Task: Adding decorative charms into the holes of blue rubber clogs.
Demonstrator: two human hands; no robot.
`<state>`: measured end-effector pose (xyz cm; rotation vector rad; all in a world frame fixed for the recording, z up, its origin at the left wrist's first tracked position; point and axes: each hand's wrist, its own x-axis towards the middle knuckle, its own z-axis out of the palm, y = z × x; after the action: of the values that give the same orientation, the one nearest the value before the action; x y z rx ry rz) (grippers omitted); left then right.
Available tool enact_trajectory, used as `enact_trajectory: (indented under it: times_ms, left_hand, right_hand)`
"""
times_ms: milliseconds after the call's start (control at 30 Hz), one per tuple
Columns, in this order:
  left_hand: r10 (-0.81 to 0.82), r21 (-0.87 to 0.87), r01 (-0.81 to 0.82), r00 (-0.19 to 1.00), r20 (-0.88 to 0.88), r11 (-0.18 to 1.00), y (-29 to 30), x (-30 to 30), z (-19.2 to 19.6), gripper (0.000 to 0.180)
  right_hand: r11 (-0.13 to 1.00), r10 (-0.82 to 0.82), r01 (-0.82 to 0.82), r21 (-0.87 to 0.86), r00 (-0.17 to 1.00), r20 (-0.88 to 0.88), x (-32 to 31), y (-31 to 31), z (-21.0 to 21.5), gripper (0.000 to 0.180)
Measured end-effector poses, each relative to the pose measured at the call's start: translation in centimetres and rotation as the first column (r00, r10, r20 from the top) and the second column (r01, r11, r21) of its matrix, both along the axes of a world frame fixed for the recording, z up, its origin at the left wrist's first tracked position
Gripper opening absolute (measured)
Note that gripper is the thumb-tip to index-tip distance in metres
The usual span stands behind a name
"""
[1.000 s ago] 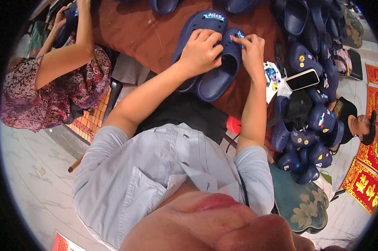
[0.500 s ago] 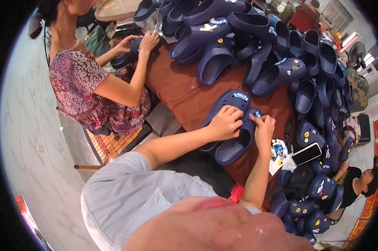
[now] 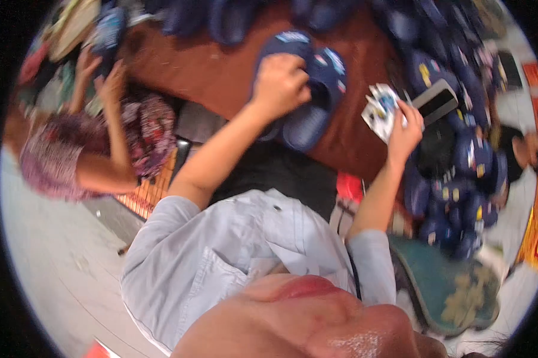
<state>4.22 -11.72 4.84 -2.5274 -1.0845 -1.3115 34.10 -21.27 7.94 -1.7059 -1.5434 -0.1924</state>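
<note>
Navy clogs (image 3: pixel 304 126), right hand (image 3: pixel 406 130) moved to packet (image 3: pixel 380 113)

The right hand (image 3: pixel 406 134) has left the clogs (image 3: pixel 304 124); its fingers (image 3: pixel 411 113) are now at the white sheet (image 3: pixel 378 126) of small pieces (image 3: pixel 385 98), to the right of the clogs.

recognizable as a small workshop by brown-covered table (image 3: pixel 191 68), heaped navy clogs (image 3: pixel 478 158) at right and co-worker (image 3: pixel 57 149) seated at left.
</note>
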Motion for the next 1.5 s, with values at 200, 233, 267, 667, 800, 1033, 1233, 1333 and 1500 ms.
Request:
enact_trajectory:
  times_ms: [200,233,267,667,800,1033,1233,1333,1500]
  left_hand:
    - [0.026,-0.013,-0.027,0.996,-0.091,1.000,0.4,-0.2,0.4,0.023]
    - [0.022,0.000,-0.022,0.996,-0.086,1.000,0.4,0.1,0.3,0.023]
    - [0.021,0.002,-0.021,0.996,-0.087,1.000,0.4,0.2,0.3,0.024]
    - [0.033,0.018,-0.032,0.997,-0.066,0.999,0.0,0.0,-0.1,0.025]
    - [0.035,0.030,-0.034,0.998,-0.057,0.999,0.1,-0.1,-0.1,0.025]
    - [0.042,0.028,-0.040,0.997,-0.061,0.999,0.0,-0.2,-0.2,0.023]
    - [0.035,0.039,-0.034,0.998,-0.046,0.999,0.1,0.0,-0.3,0.022]
    - [0.054,0.022,-0.053,0.996,-0.067,0.998,-0.1,-0.4,-0.3,0.023]
    - [0.054,0.015,-0.053,0.997,-0.060,0.998,-0.2,-0.2,-0.1,0.023]
  right_hand:
    - [0.975,-0.192,0.154,-0.159,0.946,-0.261,0.7,-5.5,-3.9,0.016]
    - [0.977,-0.200,0.169,-0.127,0.935,-0.294,0.8,-6.2,-4.7,0.017]
    - [0.974,-0.217,0.187,-0.125,0.927,-0.306,0.5,-6.6,-5.0,0.016]
    - [0.982,-0.171,0.160,-0.096,0.979,-0.111,0.7,-2.3,-5.2,0.018]
    - [0.953,-0.260,0.277,-0.126,0.956,0.134,2.5,-1.3,-5.3,0.024]
    - [0.918,-0.268,0.328,-0.222,0.927,0.261,3.8,-0.4,-5.5,0.021]
    - [0.913,-0.141,0.105,-0.394,0.988,-0.064,0.3,-0.7,-4.3,0.023]
    - [0.898,-0.160,0.091,-0.430,0.979,-0.129,-1.3,-0.9,-4.4,0.028]
    - [0.899,-0.139,0.098,-0.427,0.988,-0.066,-0.3,-1.5,-5.9,0.025]
